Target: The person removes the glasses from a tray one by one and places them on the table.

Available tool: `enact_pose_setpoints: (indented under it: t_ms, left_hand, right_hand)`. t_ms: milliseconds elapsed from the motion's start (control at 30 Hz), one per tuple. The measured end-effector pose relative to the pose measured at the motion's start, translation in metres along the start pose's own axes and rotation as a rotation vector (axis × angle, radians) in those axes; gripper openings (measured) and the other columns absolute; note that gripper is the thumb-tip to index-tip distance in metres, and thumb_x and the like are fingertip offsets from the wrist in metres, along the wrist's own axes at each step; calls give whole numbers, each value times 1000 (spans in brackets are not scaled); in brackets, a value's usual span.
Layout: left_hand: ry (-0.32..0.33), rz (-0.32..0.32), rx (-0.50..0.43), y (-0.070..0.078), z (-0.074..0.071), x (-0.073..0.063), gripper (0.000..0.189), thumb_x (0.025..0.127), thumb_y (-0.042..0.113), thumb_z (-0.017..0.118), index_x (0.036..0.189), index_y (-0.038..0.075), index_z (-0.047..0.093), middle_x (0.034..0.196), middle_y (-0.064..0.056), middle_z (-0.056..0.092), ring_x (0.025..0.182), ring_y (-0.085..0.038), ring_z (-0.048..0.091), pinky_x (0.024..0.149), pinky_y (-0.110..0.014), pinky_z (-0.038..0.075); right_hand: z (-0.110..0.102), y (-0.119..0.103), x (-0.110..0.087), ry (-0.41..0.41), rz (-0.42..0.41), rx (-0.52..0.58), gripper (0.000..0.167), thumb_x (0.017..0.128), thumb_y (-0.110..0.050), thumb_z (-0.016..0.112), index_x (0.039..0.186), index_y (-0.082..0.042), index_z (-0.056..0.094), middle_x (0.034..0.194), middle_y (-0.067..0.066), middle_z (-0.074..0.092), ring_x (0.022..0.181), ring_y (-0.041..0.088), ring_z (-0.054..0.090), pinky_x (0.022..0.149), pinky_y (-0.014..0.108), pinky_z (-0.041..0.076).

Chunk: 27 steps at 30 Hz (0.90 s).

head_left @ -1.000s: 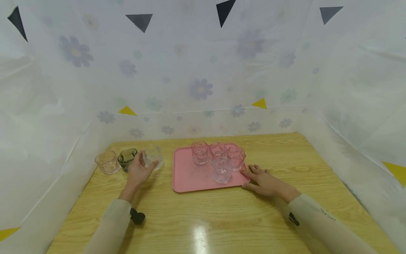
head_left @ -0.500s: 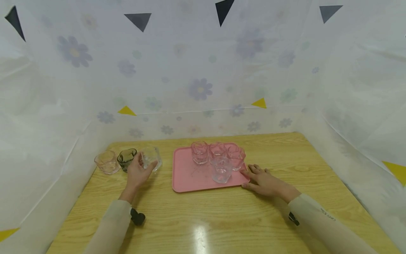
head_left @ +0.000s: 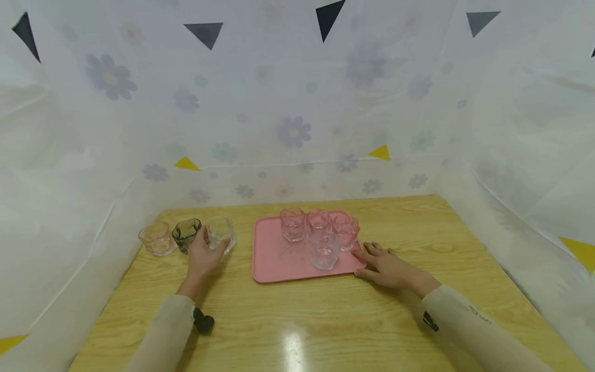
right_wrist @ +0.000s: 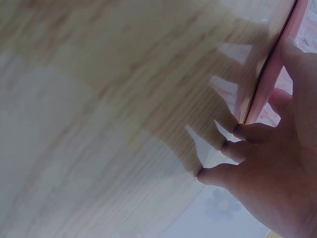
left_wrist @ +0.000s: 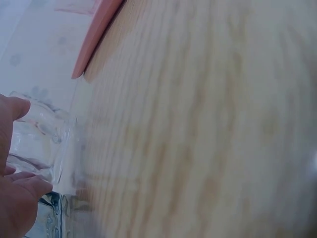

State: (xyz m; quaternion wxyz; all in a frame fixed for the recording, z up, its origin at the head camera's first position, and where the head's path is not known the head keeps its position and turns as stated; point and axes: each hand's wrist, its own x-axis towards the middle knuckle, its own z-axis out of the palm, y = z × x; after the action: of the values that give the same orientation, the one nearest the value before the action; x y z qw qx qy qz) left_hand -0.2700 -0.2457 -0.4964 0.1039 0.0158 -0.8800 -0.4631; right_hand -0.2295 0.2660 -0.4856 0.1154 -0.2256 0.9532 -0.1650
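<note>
A clear glass cup [head_left: 220, 232] stands upright on the table left of the pink tray [head_left: 271, 263]. My left hand [head_left: 204, 254] holds it, with the thumb on one side and fingers on the other. In the left wrist view the same clear glass cup [left_wrist: 37, 141] shows between thumb and fingers, its base at the table. A dark green glass cup [head_left: 185, 235] is just left of that hand, partly covered by it. My right hand [head_left: 390, 266] rests at the tray's right edge, fingers spread, several fingertips touching the table in the right wrist view.
On the tray's right half are three pink-tinted glass cups, one of them a pink cup [head_left: 293, 225] at the back, and a clear cup [head_left: 325, 250] in front. An amber-pink cup [head_left: 158, 238] stands at the table's far left. White flowered sheeting [head_left: 297, 175] encloses the table.
My left hand has shifted the clear glass cup slightly to the left, toward the dark green cup. The right hand and the tray stay where they were.
</note>
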Motion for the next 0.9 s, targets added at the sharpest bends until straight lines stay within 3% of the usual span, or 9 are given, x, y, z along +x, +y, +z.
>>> enact_pose_setpoints:
  t_ms: [200,700,900]
  left_hand:
    - [12,-5,-4,1,1,-3,87,103,36,68,166,-3,21,167,-32,32,147,-50,43,118,-61,43]
    - [32,-31,13,4,1,-3,91,101,40,71,166,-2,21,158,-36,43,144,-51,48,114,-62,47]
    - [55,-33,5,4,4,-5,99,98,42,75,166,-5,19,162,-36,37,145,-52,46,114,-62,47]
  right_hand:
    - [1,0,0,-4,0,6,76,106,-62,49,165,-16,36,170,32,22,159,55,16,118,84,13]
    - [-2,-1,0,-11,5,-1,74,107,-59,50,165,-15,37,170,32,22,158,55,17,119,83,14]
    - [-2,-1,0,-15,9,12,75,107,-60,50,165,-16,36,170,32,22,159,55,15,119,83,12]
